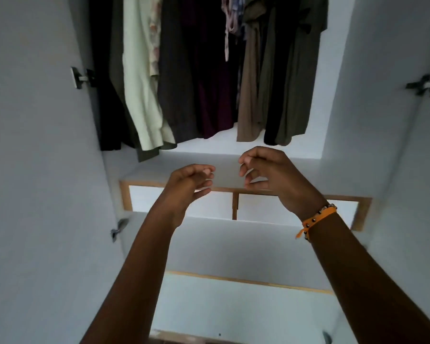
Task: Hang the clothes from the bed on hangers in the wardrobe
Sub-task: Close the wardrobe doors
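I face an open white wardrobe with several garments hanging in its upper part: a black one, a pale cream one, a dark maroon one, a tan one and olive ones. The hangers and rail are out of frame above. My left hand and my right hand are raised side by side below the hems, fingers loosely curled, holding nothing. An orange bracelet sits on my right wrist. The bed is not in view.
Both wardrobe doors stand open, the left door and the right door, each with metal hinges. Below the hanging space are two white drawers framed in wood, then a lower shelf and a further wood-edged shelf beneath.
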`<act>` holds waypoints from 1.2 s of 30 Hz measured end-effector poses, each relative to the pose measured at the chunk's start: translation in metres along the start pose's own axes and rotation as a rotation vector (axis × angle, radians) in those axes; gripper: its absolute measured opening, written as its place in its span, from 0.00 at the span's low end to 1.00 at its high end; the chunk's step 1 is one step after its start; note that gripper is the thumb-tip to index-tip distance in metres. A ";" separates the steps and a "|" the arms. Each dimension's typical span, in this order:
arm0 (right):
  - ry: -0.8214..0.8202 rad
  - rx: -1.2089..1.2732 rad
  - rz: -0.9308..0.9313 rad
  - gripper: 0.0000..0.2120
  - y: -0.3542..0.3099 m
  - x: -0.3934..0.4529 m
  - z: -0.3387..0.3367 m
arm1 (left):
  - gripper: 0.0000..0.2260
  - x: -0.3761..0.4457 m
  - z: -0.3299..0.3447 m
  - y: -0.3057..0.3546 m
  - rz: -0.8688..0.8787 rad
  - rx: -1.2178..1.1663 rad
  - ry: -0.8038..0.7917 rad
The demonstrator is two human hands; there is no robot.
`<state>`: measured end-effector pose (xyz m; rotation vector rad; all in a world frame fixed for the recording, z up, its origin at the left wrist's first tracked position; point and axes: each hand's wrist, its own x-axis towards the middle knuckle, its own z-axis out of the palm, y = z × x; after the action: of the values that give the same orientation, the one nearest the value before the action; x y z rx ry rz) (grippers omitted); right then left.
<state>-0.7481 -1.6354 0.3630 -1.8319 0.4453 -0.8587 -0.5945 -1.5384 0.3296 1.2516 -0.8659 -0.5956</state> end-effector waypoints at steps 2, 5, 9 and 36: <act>-0.073 0.040 0.021 0.08 0.006 -0.008 0.036 | 0.07 -0.024 -0.031 -0.007 -0.013 -0.014 0.055; -0.188 0.094 0.050 0.09 0.015 -0.019 0.092 | 0.07 -0.059 -0.078 -0.021 -0.051 0.002 0.157; -0.306 0.181 0.103 0.09 0.024 -0.040 0.166 | 0.07 -0.106 -0.136 -0.038 -0.123 0.010 0.278; -0.349 -0.043 0.031 0.19 0.013 -0.083 0.517 | 0.13 -0.213 -0.415 -0.090 0.025 0.222 0.804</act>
<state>-0.4253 -1.2544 0.2049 -1.9600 0.2701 -0.4957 -0.3656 -1.1581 0.1604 1.5103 -0.2685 0.0557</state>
